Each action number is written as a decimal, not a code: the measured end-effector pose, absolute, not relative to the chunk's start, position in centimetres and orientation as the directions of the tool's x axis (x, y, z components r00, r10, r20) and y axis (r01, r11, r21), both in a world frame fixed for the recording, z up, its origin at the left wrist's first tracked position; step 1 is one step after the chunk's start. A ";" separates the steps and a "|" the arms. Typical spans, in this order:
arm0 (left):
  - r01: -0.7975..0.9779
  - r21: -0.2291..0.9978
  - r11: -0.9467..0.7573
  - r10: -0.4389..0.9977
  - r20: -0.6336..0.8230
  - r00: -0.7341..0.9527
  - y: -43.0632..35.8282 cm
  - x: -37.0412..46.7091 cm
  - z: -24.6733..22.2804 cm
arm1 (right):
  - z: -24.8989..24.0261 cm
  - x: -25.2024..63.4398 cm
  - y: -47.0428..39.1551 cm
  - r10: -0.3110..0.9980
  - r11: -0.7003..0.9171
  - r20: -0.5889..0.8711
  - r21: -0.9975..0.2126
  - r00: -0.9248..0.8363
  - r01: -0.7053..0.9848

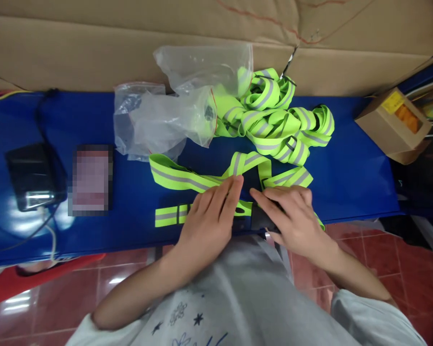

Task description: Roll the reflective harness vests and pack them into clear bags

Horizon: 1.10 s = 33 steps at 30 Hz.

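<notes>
My left hand (211,214) lies with its fingers stretched out over a yellow-green reflective strap (168,216) near the table's front edge. The strap has a grey stripe and a dark slider. To its right, my right hand (292,216) is closed, thumb and fingers around a flat black piece (261,218) at the strap; its exact kind is unclear. Just beyond both hands, a looped length of the same reflective strap (180,178) spreads across the blue table. Parts of the strap are hidden beneath my hands.
Bundled reflective straps (270,127) are heaped at the back, beside clear plastic bags (155,115). A black device with cables (32,178) and a blurred-out rectangular object (92,180) are at left. An open cardboard box (389,127) stands right. Brown cardboard (130,53) borders the blue table (357,178).
</notes>
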State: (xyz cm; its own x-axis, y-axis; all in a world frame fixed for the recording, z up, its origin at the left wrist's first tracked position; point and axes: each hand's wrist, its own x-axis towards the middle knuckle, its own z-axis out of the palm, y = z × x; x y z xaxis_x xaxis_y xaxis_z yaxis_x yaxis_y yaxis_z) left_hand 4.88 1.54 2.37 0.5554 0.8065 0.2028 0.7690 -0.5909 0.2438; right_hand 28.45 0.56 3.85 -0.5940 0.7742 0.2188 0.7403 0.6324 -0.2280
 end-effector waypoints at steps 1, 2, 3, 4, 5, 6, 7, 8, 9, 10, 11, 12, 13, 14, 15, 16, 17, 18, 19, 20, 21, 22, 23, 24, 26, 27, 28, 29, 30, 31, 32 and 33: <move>0.770 0.242 -0.590 0.807 0.206 0.554 1.5 5.3 2.3 | 3.8 28.0 0.7 0.767 0.641 0.218 -0.235 -0.603 0.730; 0.772 0.240 -0.589 0.808 0.207 0.552 1.5 5.5 2.2 | 3.7 27.7 0.8 0.764 0.645 0.218 -0.238 -0.607 0.726; 0.771 0.235 -0.591 0.806 0.211 0.553 1.6 5.7 2.2 | 3.7 27.6 0.9 0.763 0.646 0.218 -0.239 -0.608 0.725; 0.772 0.226 -0.594 0.804 0.213 0.556 1.7 5.7 2.2 | 3.7 27.5 1.0 0.763 0.646 0.221 -0.235 -0.607 0.726; 0.775 0.212 -0.595 0.802 0.213 0.558 1.7 5.7 2.2 | 3.7 27.5 1.1 0.764 0.645 0.226 -0.228 -0.605 0.729; 0.780 0.197 -0.593 0.803 0.212 0.557 1.8 5.7 2.2 | 3.8 27.5 1.1 0.764 0.644 0.229 -0.218 -0.603 0.733; 0.787 0.182 -0.590 0.805 0.206 0.556 1.8 5.7 2.2 | 3.9 27.5 1.2 0.765 0.642 0.234 -0.207 -0.600 0.738; 0.793 0.168 -0.586 0.807 0.204 0.554 1.8 5.8 2.3 | 3.9 27.4 1.2 0.763 0.643 0.244 -0.192 -0.598 0.742; 0.798 0.156 -0.582 0.810 0.204 0.550 1.8 5.9 2.3 | 4.0 27.2 1.2 0.759 0.646 0.256 -0.174 -0.599 0.743; 0.802 0.147 -0.579 0.811 0.204 0.548 1.7 6.1 2.2 | 4.0 27.0 1.3 0.751 0.652 0.268 -0.152 -0.604 0.743; 0.803 0.139 -0.579 0.811 0.204 0.549 1.6 6.4 2.2 | 4.0 26.7 1.3 0.742 0.658 0.277 -0.126 -0.610 0.743; 0.803 0.139 -0.579 0.811 0.204 0.549 1.5 6.7 2.2 | 3.9 26.4 1.4 0.733 0.665 0.279 -0.100 -0.620 0.740; 0.802 0.149 -0.578 0.812 0.201 0.548 1.4 7.0 2.1 | 3.8 26.1 1.5 0.726 0.671 0.273 -0.083 -0.631 0.737; 0.801 0.171 -0.574 0.816 0.196 0.543 1.3 7.4 2.1 | 3.7 25.8 1.6 0.725 0.673 0.264 -0.075 -0.637 0.735; 0.798 0.202 -0.567 0.823 0.186 0.537 1.1 7.6 2.1 | 3.5 25.6 1.7 0.730 0.670 0.254 -0.079 -0.635 0.739; 0.795 0.240 -0.557 0.831 0.176 0.528 1.0 7.7 2.2 | 3.3 25.5 1.8 0.739 0.663 0.246 -0.098 -0.627 0.743; 0.789 0.283 -0.546 0.838 0.163 0.521 0.9 7.7 2.4 | 3.3 25.5 1.9 0.744 0.661 0.244 -0.134 -0.622 0.738; 0.772 0.335 -0.540 0.839 0.147 0.523 0.9 7.5 2.8 | 3.3 25.7 2.0 0.745 0.664 0.254 -0.188 -0.617 0.724; 0.745 0.399 -0.535 0.837 0.129 0.532 0.9 7.1 3.3 | 3.5 26.0 2.1 0.745 0.666 0.272 -0.253 -0.609 0.702; 0.708 0.468 -0.529 0.830 0.111 0.547 1.1 6.6 4.0 | 3.8 26.4 2.3 0.748 0.664 0.291 -0.323 -0.597 0.674; 0.665 0.535 -0.521 0.820 0.097 0.564 1.4 5.9 4.7 | 4.4 26.8 2.5 0.753 0.658 0.307 -0.387 -0.582 0.647; 0.626 0.594 -0.505 0.815 0.088 0.573 1.9 5.3 5.6 | 5.1 27.2 2.7 0.763 0.645 0.320 -0.436 -0.562 0.627; 0.603 0.629 -0.491 0.811 0.079 0.579 2.5 4.6 6.4 | 6.0 27.6 3.0 0.778 0.627 0.327 -0.472 -0.537 0.620; 0.590 0.648 -0.481 0.816 0.086 0.571 3.2 4.1 7.3 | 7.0 27.9 3.4 0.787 0.615 0.342 -0.498 -0.513 0.611; 0.528 0.728 -0.437 0.829 0.099 0.550 4.9 3.6 9.0 | 9.1 28.1 4.4 0.781 0.623 0.409 -0.547 -0.471 0.559; 0.452 0.798 -0.399 0.823 0.095 0.560 5.8 3.5 9.7 | 10.2 28.0 5.1 0.775 0.631 0.449 -0.583 -0.445 0.511; 0.365 0.868 -0.338 0.821 0.081 0.566 6.7 3.6 10.5 | 11.2 27.9 5.8 0.772 0.634 0.480 -0.631 -0.417 0.448; 0.265 0.928 -0.263 0.815 0.067 0.575 7.5 3.8 11.2 | 12.1 27.8 6.6 0.774 0.627 0.492 -0.684 -0.399 0.374; 0.153 0.970 -0.188 0.815 0.067 0.575 8.1 4.0 11.9 | 13.0 27.8 7.5 0.782 0.605 0.482 -0.740 -0.395 0.293; 0.040 0.991 -0.126 0.824 0.082 0.561 8.7 4.3 12.6 | 13.8 27.8 8.4 0.790 0.568 0.455 -0.796 -0.411 0.210; -0.072 0.993 -0.093 0.837 0.117 0.534 9.1 4.5 13.2 | 14.5 27.9 9.3 0.789 0.520 0.421 -0.845 -0.448 0.122; -0.173 0.981 -0.084 0.853 0.161 0.496 9.5 4.7 13.7 | 15.0 28.0 10.1 0.776 0.460 0.385 -0.887 -0.500 0.031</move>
